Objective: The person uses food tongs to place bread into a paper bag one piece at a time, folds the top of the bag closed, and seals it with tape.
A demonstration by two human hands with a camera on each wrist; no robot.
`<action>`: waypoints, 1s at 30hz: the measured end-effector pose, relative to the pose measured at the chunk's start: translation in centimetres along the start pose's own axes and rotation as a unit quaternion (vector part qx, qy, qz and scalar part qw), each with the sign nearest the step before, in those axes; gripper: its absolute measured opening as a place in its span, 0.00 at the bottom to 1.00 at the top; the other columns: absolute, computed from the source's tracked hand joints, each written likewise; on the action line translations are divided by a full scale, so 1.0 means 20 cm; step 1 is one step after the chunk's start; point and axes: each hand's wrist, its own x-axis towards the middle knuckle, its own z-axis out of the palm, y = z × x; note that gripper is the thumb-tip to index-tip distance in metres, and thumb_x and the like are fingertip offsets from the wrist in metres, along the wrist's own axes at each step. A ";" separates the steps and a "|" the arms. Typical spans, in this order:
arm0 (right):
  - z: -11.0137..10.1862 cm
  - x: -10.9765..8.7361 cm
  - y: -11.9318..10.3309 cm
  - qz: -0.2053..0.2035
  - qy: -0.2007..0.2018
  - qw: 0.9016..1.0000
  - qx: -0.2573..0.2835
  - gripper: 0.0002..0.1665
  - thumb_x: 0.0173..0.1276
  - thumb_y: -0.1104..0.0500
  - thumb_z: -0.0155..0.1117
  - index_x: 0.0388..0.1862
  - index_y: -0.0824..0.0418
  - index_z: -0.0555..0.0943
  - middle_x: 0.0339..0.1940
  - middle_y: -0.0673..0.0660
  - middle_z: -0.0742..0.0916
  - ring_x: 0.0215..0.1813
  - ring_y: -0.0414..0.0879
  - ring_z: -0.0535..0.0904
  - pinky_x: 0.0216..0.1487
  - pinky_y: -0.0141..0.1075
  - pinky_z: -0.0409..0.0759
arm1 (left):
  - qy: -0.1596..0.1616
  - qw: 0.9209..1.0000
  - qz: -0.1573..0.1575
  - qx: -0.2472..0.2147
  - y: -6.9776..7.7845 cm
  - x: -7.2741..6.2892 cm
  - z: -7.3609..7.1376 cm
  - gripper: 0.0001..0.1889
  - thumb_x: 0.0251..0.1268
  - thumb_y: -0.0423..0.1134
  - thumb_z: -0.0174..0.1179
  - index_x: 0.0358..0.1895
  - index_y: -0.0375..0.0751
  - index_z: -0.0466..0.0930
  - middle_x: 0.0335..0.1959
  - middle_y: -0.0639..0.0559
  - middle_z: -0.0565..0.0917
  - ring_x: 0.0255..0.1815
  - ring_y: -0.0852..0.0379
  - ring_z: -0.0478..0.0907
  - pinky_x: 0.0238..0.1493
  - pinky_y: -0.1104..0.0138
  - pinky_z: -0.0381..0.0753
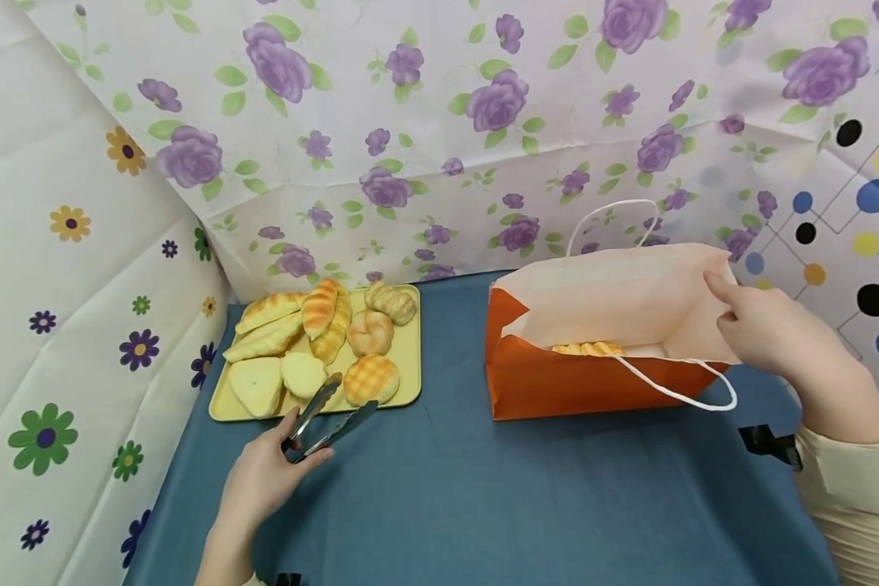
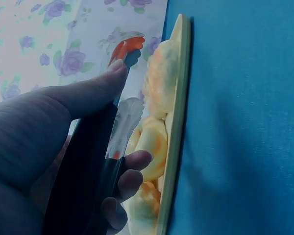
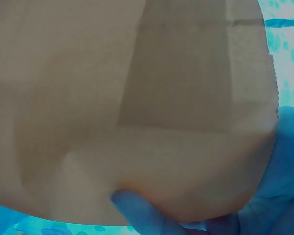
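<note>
Tray (image 1: 410,358) of bread rolls, far left on the worktop (image 1: 483,496). Tongs (image 1: 327,417), gripped at the hinge end by the left hand (image 1: 264,476); long axis runs up-right, open tips touching the tray's near edge beside a round roll (image 1: 370,380). Orange paper bag (image 1: 593,382), well right of the tongs, mouth propped open, one roll (image 1: 588,348) inside. Right hand (image 1: 765,330) pinches the bag's right rim.

Shiny metal tongs (image 1: 327,419), matt paper bag (image 1: 593,358), seemingly plastic tray (image 1: 407,358)
</note>
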 end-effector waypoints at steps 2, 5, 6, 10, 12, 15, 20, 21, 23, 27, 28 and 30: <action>0.00 0.00 0.00 0.000 -0.001 1.000 0.001 0.43 0.80 0.62 0.39 0.89 0.63 0.38 0.26 0.62 0.77 0.20 0.53 0.66 0.25 0.45 0.67 | -0.001 1.000 -0.002 0.004 0.00 0.01 0.01 0.56 0.62 0.65 0.75 0.84 0.35 0.62 0.43 0.49 0.85 0.24 0.54 0.72 0.23 0.59 0.69; 0.00 0.00 0.00 -0.002 -0.001 1.000 0.001 0.43 0.80 0.62 0.38 0.89 0.64 0.38 0.24 0.61 0.76 0.18 0.52 0.65 0.24 0.45 0.67 | -0.005 1.000 -0.002 0.012 0.01 0.02 0.02 0.56 0.62 0.67 0.73 0.83 0.34 0.62 0.44 0.47 0.86 0.25 0.55 0.74 0.24 0.59 0.71; 0.01 0.00 0.01 -0.003 0.000 1.000 0.001 0.43 0.80 0.62 0.38 0.89 0.64 0.38 0.24 0.61 0.75 0.18 0.51 0.65 0.24 0.44 0.66 | -0.005 1.000 0.000 0.018 0.01 0.03 0.02 0.56 0.63 0.68 0.72 0.83 0.34 0.63 0.45 0.46 0.87 0.26 0.55 0.75 0.25 0.59 0.72; 0.01 0.00 0.01 -0.007 0.003 1.000 0.000 0.43 0.79 0.62 0.37 0.89 0.64 0.39 0.24 0.61 0.75 0.18 0.51 0.65 0.25 0.45 0.66 | -0.005 0.999 0.006 0.035 0.05 0.06 0.02 0.57 0.63 0.74 0.68 0.83 0.35 0.63 0.46 0.44 0.87 0.27 0.55 0.77 0.25 0.59 0.75; 0.01 0.00 0.01 -0.007 0.004 1.000 0.000 0.43 0.79 0.63 0.37 0.89 0.64 0.39 0.25 0.61 0.76 0.19 0.52 0.65 0.25 0.45 0.66 | -0.002 0.999 0.010 0.043 0.08 0.08 0.02 0.59 0.62 0.77 0.66 0.83 0.35 0.63 0.48 0.42 0.87 0.27 0.55 0.77 0.24 0.59 0.75; 0.01 0.00 0.01 -0.006 0.004 1.000 -0.001 0.43 0.79 0.62 0.37 0.89 0.64 0.39 0.25 0.61 0.76 0.19 0.52 0.65 0.25 0.45 0.66 | -0.004 0.998 0.007 0.056 0.12 0.11 0.01 0.60 0.62 0.77 0.65 0.83 0.33 0.62 0.52 0.37 0.86 0.30 0.51 0.80 0.24 0.57 0.76; 0.01 0.01 0.00 -0.004 0.002 1.000 0.000 0.43 0.80 0.62 0.38 0.89 0.64 0.39 0.25 0.61 0.76 0.20 0.52 0.65 0.25 0.45 0.66 | -0.016 0.997 0.004 0.076 0.16 0.15 0.02 0.57 0.65 0.73 0.67 0.82 0.31 0.63 0.65 0.28 0.81 0.40 0.39 0.86 0.31 0.48 0.82; 0.01 0.01 0.00 -0.005 0.002 1.000 0.000 0.43 0.80 0.62 0.38 0.89 0.64 0.39 0.25 0.61 0.76 0.19 0.52 0.65 0.25 0.45 0.66 | -0.017 0.997 0.005 0.080 0.16 0.16 0.02 0.56 0.66 0.71 0.68 0.82 0.30 0.63 0.66 0.27 0.80 0.42 0.37 0.86 0.33 0.46 0.83; 0.01 0.01 0.00 -0.006 0.005 1.000 -0.001 0.42 0.80 0.62 0.38 0.89 0.64 0.39 0.24 0.61 0.76 0.19 0.52 0.65 0.24 0.44 0.66 | -0.014 0.996 0.005 0.089 0.18 0.16 0.02 0.54 0.67 0.68 0.70 0.82 0.30 0.64 0.66 0.27 0.80 0.46 0.34 0.86 0.38 0.43 0.83; 0.00 0.01 0.00 -0.006 0.006 1.000 -0.002 0.42 0.81 0.62 0.38 0.89 0.64 0.39 0.24 0.61 0.76 0.19 0.52 0.65 0.24 0.45 0.66 | -0.002 0.995 0.002 0.104 0.20 0.16 0.01 0.52 0.66 0.63 0.74 0.81 0.29 0.65 0.62 0.26 0.82 0.44 0.35 0.86 0.36 0.44 0.83; 0.00 0.01 -0.01 -0.005 0.005 1.000 -0.001 0.42 0.81 0.62 0.38 0.89 0.64 0.39 0.24 0.61 0.76 0.19 0.52 0.66 0.25 0.45 0.66 | 0.000 0.994 -0.001 0.106 0.21 0.16 0.01 0.52 0.65 0.63 0.74 0.81 0.29 0.65 0.60 0.27 0.83 0.42 0.36 0.86 0.34 0.45 0.83; 0.00 0.01 -0.01 -0.005 0.004 1.000 -0.002 0.42 0.81 0.62 0.38 0.89 0.64 0.39 0.25 0.61 0.77 0.20 0.53 0.67 0.25 0.45 0.66 | 0.001 0.994 -0.006 0.107 0.22 0.16 0.01 0.53 0.65 0.62 0.75 0.81 0.29 0.65 0.59 0.27 0.83 0.39 0.38 0.86 0.32 0.46 0.82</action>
